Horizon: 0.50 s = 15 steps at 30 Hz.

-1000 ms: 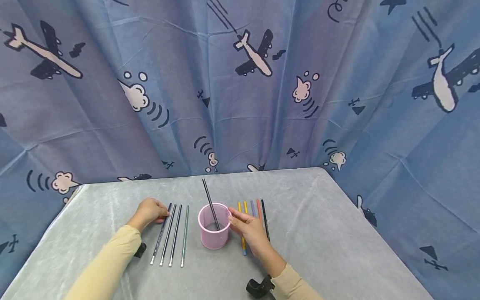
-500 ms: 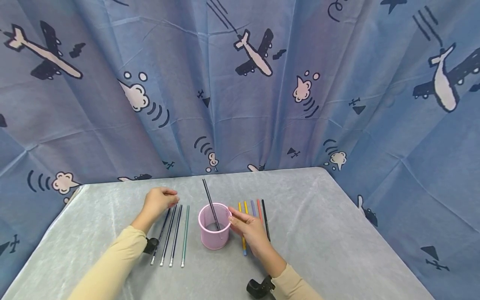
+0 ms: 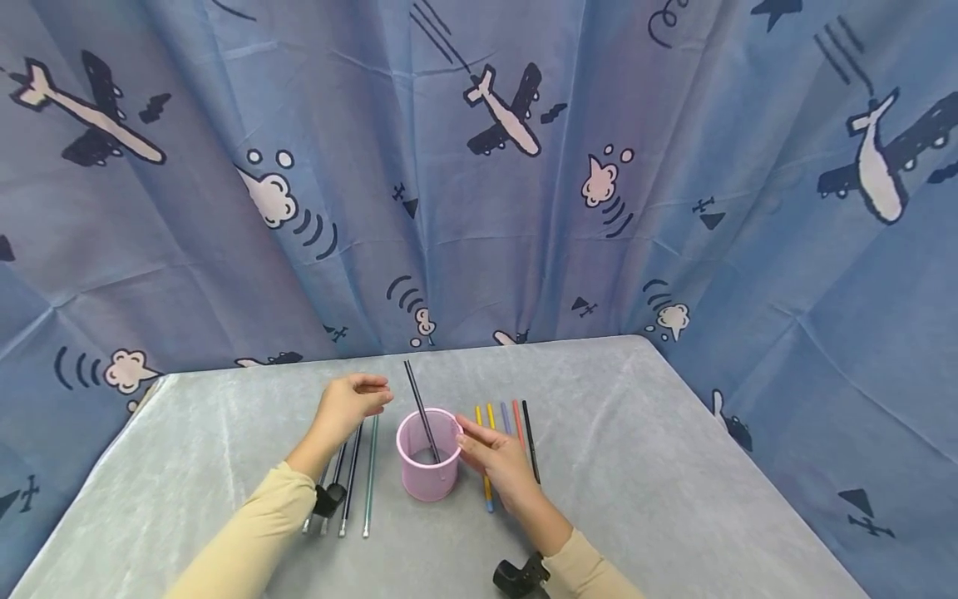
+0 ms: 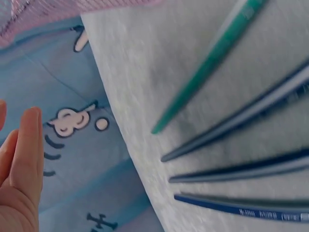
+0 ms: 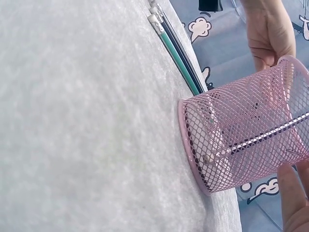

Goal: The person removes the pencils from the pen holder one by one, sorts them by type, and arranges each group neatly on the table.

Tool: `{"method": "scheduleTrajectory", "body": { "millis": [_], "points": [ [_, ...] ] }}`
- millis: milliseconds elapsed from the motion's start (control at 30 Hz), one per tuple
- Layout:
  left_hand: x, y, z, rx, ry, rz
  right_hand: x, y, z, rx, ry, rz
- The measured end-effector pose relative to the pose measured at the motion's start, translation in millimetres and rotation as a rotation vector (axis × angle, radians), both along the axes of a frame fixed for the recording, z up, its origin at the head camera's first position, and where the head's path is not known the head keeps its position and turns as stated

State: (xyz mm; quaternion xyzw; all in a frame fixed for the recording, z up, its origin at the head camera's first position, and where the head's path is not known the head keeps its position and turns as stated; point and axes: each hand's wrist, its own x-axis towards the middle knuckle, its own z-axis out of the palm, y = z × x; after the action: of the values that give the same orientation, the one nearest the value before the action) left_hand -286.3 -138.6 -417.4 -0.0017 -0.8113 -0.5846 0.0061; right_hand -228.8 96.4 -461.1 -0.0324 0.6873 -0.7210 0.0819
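My right hand (image 3: pixel 503 470) holds the right side of a pink mesh pen holder (image 3: pixel 428 482), thumb and fingers against its outer wall near the rim. Two dark pencils (image 3: pixel 421 403) lean inside it, eraser ends down in the right wrist view. My left hand (image 3: pixel 348 409) hovers left of the holder with relaxed fingers and holds nothing. It is over the far ends of a row with a green pencil (image 3: pixel 370 482) and several dark blue pencils (image 4: pixel 231 118). Its arm and wrist camera hide parts of the leftmost pencils.
Right of the holder lie two yellow pencils (image 3: pixel 490 412), a purple pencil (image 3: pixel 506 418), a red pencil (image 3: pixel 518 423) and a black pencil (image 3: pixel 531 445), partly behind my right hand. A pale cloth covers the table (image 3: pixel 636 499). A blue airplane-print curtain (image 3: pixel 479 208) hangs behind.
My left hand has moved right and slightly up, from the leftmost dark pencil across the row toward the holder. The right hand and holder have stayed in place.
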Motion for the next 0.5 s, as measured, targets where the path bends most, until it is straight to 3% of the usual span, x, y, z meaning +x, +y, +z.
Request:
{"method": "scheduleTrajectory", "body": {
  "millis": [500],
  "points": [
    [8.6, 21.8, 4.9, 0.103, 0.027, -0.042, 1.8, 2, -0.8, -0.001, 0.005, -0.001]
  ]
}}
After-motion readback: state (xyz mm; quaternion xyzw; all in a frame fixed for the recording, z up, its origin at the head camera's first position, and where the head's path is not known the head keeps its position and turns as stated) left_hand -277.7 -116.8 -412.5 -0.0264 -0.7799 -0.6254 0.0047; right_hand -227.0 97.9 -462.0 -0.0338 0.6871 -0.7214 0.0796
